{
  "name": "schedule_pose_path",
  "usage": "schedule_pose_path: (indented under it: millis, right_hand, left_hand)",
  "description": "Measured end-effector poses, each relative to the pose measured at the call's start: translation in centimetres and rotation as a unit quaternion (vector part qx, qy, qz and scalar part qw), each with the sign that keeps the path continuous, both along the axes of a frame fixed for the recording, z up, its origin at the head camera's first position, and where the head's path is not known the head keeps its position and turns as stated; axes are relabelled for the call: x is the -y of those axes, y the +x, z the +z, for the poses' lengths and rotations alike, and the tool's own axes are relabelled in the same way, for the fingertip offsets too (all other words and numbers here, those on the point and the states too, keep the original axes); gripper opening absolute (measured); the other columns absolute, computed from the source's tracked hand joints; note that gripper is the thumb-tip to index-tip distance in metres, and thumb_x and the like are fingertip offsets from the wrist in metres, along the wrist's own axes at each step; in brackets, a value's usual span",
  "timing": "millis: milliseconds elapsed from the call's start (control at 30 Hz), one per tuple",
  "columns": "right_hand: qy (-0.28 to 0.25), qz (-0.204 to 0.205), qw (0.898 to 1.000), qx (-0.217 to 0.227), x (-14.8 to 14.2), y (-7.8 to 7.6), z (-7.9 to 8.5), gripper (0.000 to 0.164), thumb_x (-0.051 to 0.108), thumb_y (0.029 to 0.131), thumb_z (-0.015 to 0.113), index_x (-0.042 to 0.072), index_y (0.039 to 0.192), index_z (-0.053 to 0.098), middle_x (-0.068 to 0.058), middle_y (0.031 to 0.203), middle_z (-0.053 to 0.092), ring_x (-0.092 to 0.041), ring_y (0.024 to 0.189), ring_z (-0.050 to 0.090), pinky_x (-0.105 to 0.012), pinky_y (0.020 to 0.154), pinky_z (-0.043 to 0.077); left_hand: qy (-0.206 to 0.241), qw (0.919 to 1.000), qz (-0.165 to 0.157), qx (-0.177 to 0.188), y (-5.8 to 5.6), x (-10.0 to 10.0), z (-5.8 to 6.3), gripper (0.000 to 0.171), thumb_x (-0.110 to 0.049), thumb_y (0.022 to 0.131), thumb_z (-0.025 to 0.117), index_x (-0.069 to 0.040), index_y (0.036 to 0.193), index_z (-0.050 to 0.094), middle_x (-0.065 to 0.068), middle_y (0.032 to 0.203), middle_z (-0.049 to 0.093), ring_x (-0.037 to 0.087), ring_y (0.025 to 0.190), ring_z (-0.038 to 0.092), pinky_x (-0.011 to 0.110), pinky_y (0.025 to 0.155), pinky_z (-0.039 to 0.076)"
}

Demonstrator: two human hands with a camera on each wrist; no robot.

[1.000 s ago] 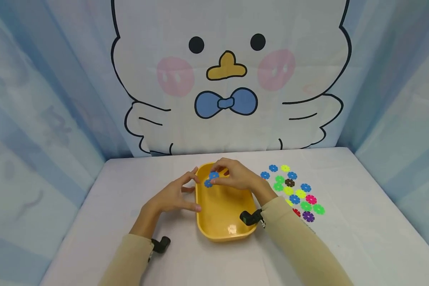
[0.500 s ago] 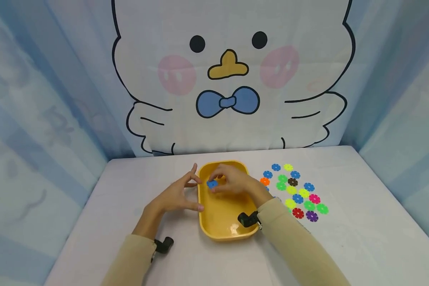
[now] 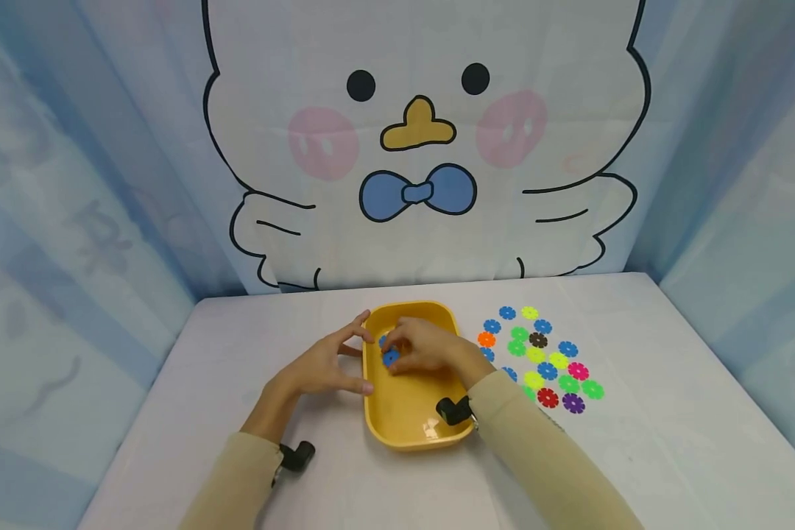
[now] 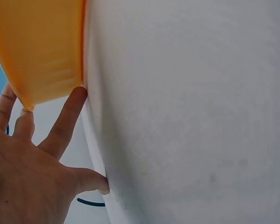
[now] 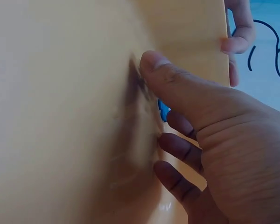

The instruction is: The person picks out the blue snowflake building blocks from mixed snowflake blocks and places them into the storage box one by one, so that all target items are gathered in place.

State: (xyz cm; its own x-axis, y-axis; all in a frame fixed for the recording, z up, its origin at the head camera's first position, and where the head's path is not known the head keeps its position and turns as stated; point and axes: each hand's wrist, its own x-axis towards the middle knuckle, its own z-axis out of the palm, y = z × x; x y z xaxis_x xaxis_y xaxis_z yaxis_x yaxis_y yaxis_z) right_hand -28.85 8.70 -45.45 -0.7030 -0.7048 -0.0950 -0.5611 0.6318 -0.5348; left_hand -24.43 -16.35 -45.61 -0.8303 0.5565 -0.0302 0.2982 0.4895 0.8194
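Observation:
In the head view my right hand [image 3: 424, 346] reaches down into a yellow tray [image 3: 397, 430]. Its thumb and fingertips pinch a blue notched plastic disc [image 3: 391, 358] near the tray floor. Part of another blue disc [image 3: 383, 341] shows just beyond the fingers. From the right wrist only a sliver of blue disc [image 5: 163, 110] appears behind the thumb. My left hand [image 3: 321, 364] has its fingers spread along the tray's left side, fingertips and thumb against the rim. In the left wrist view, fingertips of that hand [image 4: 32, 172] touch the tray's wall [image 4: 42, 65].
Right of the tray, several notched discs lie spread on the white table [image 3: 662, 442], among them a purple disc [image 3: 573, 403], a red disc [image 3: 548, 398] and a brown disc [image 3: 538, 340]. A cloth [image 3: 417, 243] with a cartoon stands behind the table.
My right hand has lowered into the tray and come slightly nearer the wearer, bringing the blue disc close to the tray floor. The left hand stays at the rim.

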Motion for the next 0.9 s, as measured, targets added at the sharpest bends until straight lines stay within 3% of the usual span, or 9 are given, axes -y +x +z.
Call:
schedule_pose_path:
  millis: [400,667,900]
  right_hand:
    - [0.029,0.01,0.999,-0.015,0.2,0.3,-0.3,0.034,0.037,0.092,0.078,0.026,0.125,0.074,0.006,0.1,0.054,-0.013,0.095,0.051,-0.028,0.09,0.047]
    - [0.01,0.001,1.0,-0.002,0.1,0.2,0.0,0.041,0.035,0.091,0.08,0.024,0.129,0.071,0.003,0.107,0.057,-0.014,0.099,0.052,-0.031,0.095,0.047]
    - [0.014,0.005,1.0,0.007,0.1,0.5,1.7,0.039,0.031,0.091,0.081,0.02,0.127,0.072,0.002,0.109,0.061,-0.013,0.1,0.056,-0.03,0.094,0.051]
  left_hand:
    - [-0.006,0.9998,-0.008,0.017,-0.2,0.1,-0.2,0.068,-0.03,0.079,0.092,-0.022,0.134,0.052,-0.011,0.173,0.009,0.031,0.124,0.063,0.052,0.103,0.054]
    - [-0.011,0.9999,-0.002,0.013,-0.3,0.0,0.0,0.069,-0.03,0.078,0.092,-0.022,0.134,0.052,-0.011,0.173,0.01,0.031,0.124,0.063,0.054,0.104,0.053]
    - [0.0,0.9998,-0.008,0.02,-0.5,0.0,-0.1,0.068,-0.028,0.079,0.091,-0.02,0.133,0.052,-0.008,0.173,0.008,0.033,0.123,0.063,0.051,0.102,0.055]
